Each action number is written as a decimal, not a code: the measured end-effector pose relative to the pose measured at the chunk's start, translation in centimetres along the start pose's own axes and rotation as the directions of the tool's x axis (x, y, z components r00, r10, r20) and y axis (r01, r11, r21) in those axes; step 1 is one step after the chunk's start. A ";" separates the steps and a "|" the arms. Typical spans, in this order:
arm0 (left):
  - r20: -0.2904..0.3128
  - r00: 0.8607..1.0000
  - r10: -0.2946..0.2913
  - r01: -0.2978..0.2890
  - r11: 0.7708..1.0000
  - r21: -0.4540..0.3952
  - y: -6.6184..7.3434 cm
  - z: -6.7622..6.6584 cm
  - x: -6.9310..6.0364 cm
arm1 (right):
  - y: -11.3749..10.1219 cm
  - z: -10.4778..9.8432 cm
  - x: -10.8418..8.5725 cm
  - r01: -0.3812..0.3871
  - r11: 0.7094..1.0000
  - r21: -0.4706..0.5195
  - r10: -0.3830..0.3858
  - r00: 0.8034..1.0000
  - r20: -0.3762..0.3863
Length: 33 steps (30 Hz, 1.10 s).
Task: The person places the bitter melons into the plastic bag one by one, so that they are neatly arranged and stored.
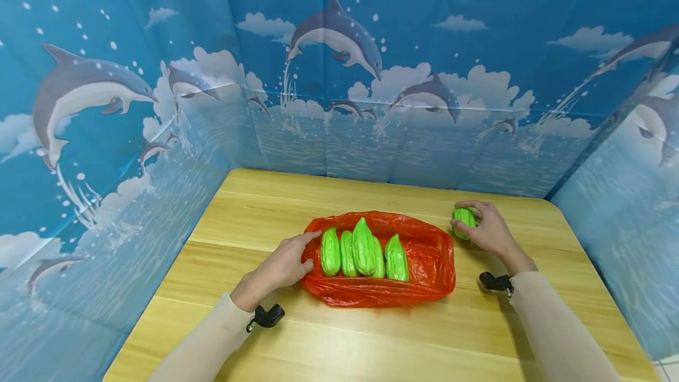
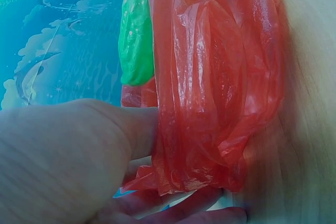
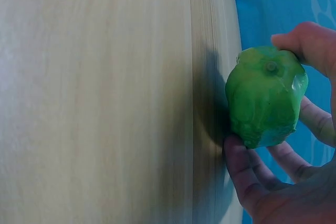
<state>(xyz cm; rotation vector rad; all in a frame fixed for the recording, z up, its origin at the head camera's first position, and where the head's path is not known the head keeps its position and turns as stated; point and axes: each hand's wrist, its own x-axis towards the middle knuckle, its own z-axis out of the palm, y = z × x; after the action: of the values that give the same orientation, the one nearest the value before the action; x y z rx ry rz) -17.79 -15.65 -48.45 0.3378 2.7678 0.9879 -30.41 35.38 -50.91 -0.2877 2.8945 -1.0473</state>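
A red plastic bag [image 1: 431, 285] lies spread with its mouth up on the table. Inside it stand several bright green, ridged, pointed fruits [image 1: 363, 247], side by side toward the left; one fruit [image 2: 136, 35] shows above the rim in the left wrist view. My left hand [image 1: 285, 263] holds the bag's left end, thumb inside the rim and the other fingers outside and partly hidden. To the right of the bag, my right hand [image 1: 489, 229] grips another green ridged fruit [image 3: 266, 95] between thumb and fingers, close to the tabletop.
The wooden table [image 1: 329, 343] has rounded far corners. A blue curtain [image 1: 424, 152] printed with dolphins surrounds its back and sides. Each wrist carries a small black camera, one beside the left sleeve [image 1: 212, 335] and one beside the right.
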 end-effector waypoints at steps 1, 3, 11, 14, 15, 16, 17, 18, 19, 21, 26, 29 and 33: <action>0.001 1.000 0.000 0.000 1.000 -0.001 0.0 0.0 0.0 | 0.0 0.0 0.0 0.000 1.000 0.000 0.000 1.000 0.000; 0.002 1.000 0.003 -0.003 1.000 -0.002 0.0 0.0 -0.1 | 0.0 0.0 -0.1 -0.005 1.000 0.004 0.005 1.000 0.003; -0.001 1.000 0.019 -0.019 1.000 0.002 0.1 0.0 -0.1 | -0.2 0.0 -0.6 -0.006 1.000 0.009 0.007 1.000 -0.002; 0.001 1.000 0.019 -0.019 1.000 -0.005 0.2 0.0 -0.2 | -0.5 0.0 -0.8 -0.002 1.000 0.017 0.002 1.000 -0.003; 0.004 1.000 0.017 -0.017 1.000 -0.007 0.2 0.0 -0.2 | -0.6 0.0 -0.8 -0.001 1.000 0.019 0.001 1.000 -0.004; 0.005 1.000 0.015 -0.015 1.000 -0.010 0.3 -0.1 -0.2 | -0.7 0.0 -0.8 0.002 1.000 0.020 -0.002 1.000 -0.005; 0.009 1.000 0.013 -0.012 1.000 -0.014 0.3 -0.1 -0.2 | -0.8 0.0 -0.9 0.005 1.000 0.020 -0.005 1.000 -0.005; 0.008 1.000 0.014 -0.014 1.000 -0.013 0.3 -0.1 -0.2 | -1.0 0.0 -0.9 0.008 1.000 0.019 -0.008 1.000 -0.006; 0.009 1.000 0.013 -0.012 1.000 -0.017 0.3 -0.2 -0.2 | -1.1 0.0 -0.9 0.011 1.000 0.020 -0.011 1.000 -0.007; 0.010 1.000 0.012 -0.012 1.000 -0.015 0.4 -0.2 -0.2 | -1.4 -0.1 -1.0 0.017 1.000 0.020 -0.016 1.000 -0.013; 0.005 1.000 0.016 -0.016 1.000 -0.007 0.4 -0.3 -0.3 | -2.2 -0.2 -1.2 0.034 0.999 0.030 -0.033 0.999 -0.026; 0.003 1.000 0.021 -0.021 1.000 -0.007 0.4 -0.3 -0.4 | -2.6 -0.2 -1.3 0.040 0.999 0.033 -0.039 0.999 -0.033; 0.008 1.000 0.021 -0.021 1.000 -0.011 0.5 -0.3 -0.4 | -3.2 -0.4 -1.5 0.047 0.998 0.033 -0.045 0.998 -0.042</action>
<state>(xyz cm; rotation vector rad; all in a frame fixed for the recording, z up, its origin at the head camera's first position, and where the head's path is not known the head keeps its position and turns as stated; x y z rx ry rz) -17.41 -15.57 -47.88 0.3694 2.7561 1.0042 -28.50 33.45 -48.59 -0.3365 2.9170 -1.1209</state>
